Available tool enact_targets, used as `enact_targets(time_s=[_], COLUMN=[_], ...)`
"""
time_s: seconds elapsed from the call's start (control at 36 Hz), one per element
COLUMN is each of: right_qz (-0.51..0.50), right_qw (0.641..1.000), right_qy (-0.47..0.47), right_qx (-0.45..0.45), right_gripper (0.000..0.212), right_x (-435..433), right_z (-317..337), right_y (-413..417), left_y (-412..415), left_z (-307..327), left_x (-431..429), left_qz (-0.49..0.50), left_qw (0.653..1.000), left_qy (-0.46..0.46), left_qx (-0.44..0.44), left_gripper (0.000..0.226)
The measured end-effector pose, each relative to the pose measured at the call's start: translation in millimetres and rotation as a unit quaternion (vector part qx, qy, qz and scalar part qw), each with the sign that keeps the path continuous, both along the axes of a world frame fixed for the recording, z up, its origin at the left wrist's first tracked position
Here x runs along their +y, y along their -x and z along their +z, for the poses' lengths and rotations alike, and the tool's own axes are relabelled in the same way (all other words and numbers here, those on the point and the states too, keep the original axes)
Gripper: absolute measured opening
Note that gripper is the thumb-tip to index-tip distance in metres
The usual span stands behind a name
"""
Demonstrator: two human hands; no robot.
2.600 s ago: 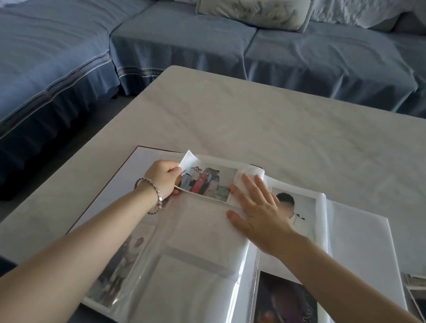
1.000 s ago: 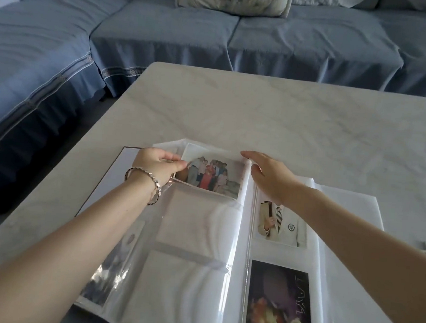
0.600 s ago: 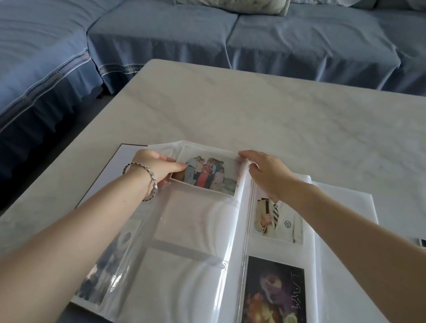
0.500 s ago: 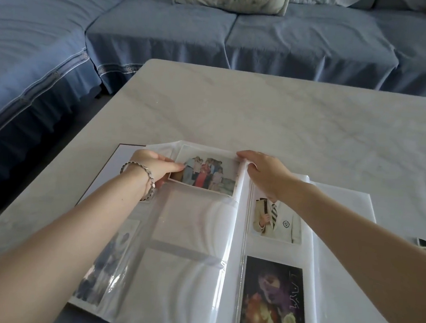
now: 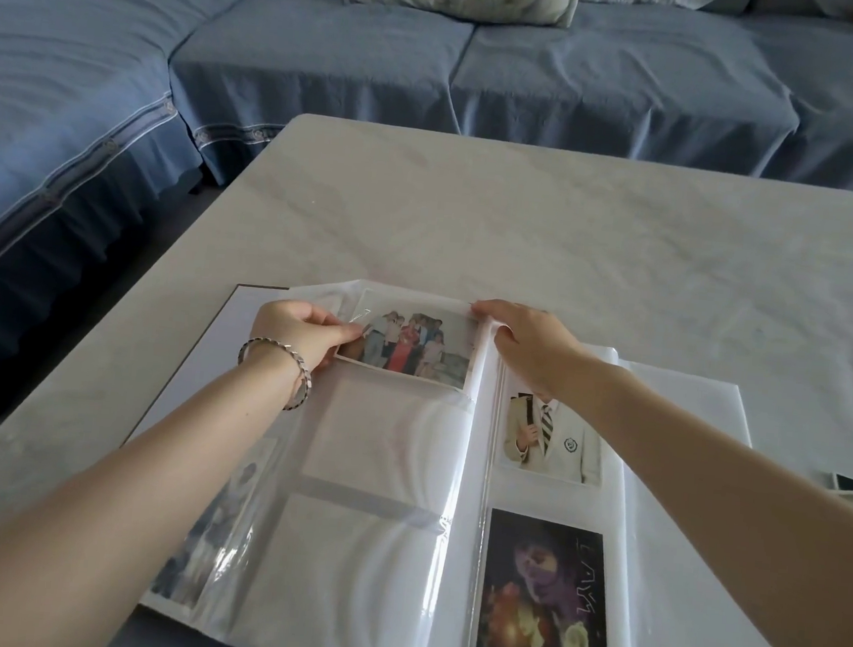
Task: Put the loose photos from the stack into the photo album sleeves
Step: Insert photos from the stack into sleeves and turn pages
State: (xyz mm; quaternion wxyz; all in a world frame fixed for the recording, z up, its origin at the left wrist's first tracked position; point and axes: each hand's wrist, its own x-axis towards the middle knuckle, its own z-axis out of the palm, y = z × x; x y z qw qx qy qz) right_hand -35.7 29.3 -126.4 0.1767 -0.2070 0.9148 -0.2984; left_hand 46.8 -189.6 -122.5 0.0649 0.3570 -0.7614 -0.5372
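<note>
Seen from the head camera, the left hand pinched the left edge of the group photo, which lay mostly inside the top sleeve of the open album. The right hand had its fingers curled round that sleeve's far corner, gripping it. I reckoned a hard push could snag a corner on the plastic and crease the print

Legible text: none confirmed.
The dark photo in the lower right sleeve of the photo album carries a white handwritten scrawl along its right edge; the characters cannot be read. The portrait photo shows a round jacket badge, too small to read. The group photo shows no lettering.
</note>
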Motion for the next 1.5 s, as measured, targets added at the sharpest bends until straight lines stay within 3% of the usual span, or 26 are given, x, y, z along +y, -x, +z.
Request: enact_targets(time_s=[0.22, 0.5, 0.72, 1.0, 1.11, 1.17, 1.22, 1.33, 1.39, 1.44, 1.5], right_qz=[-0.001, -0.018, -0.032, -0.014, 0.01, 0.03, 0.043, 0.055, 0.05, 0.043, 0.036], right_qw=[1.0, 1.0, 0.999, 0.999, 1.0, 0.999, 0.998, 0.997, 0.997, 0.998, 0.998], right_qy=[-0.003, 0.003, 0.039, 0.028, 0.003, -0.008, -0.023, -0.02, -0.01, -0.002, 0.011], right_qx=[0.002, -0.013, -0.01, -0.005, 0.006, 0.014, 0.03, 0.053, 0.053, 0.049, 0.051], right_gripper=[0.052, 0.052, 0.051, 0.053, 0.053, 0.053, 0.053, 0.053, 0.053, 0.051, 0.048], right_x=[0, -1, 0, 0, 2, 4, 6, 17, 25, 37, 51], right_z=[3, 1, -1, -1, -3, -4, -5, -10, -12, -14, -16], right_y=[-1, 1, 1, 1, -3, -8, -14, -28, -36, -44, -54], left_y=[-11, -16, -7, -10, -13, -15, -19, -33, -39, -40, -39], left_z=[-4, 9, 26, 19, 13, 11, 9, 3, -4, -12, -16], left_x=[7, 18, 16, 12, 13, 18, 31, 64, 76, 79, 78], left_qz=[-0.034, -0.041, -0.053, -0.061, -0.07, -0.101, -0.168, -0.376, -0.47, -0.493, -0.46], left_qw=[0.974, 0.941, 0.959, 0.963, 0.972, 0.944, 0.9, 0.832, 0.788, 0.754, 0.759], left_qy=[0.206, 0.293, 0.248, 0.235, 0.221, 0.314, 0.4, 0.385, 0.384, 0.434, 0.455], left_qx=[0.091, 0.166, 0.126, 0.118, 0.037, -0.01, 0.028, 0.135, 0.102, 0.017, -0.067], left_gripper=[0.023, 0.013, 0.026, 0.023, 0.012, 0.026, 0.041, 0.028, 0.039, 0.05, 0.055])
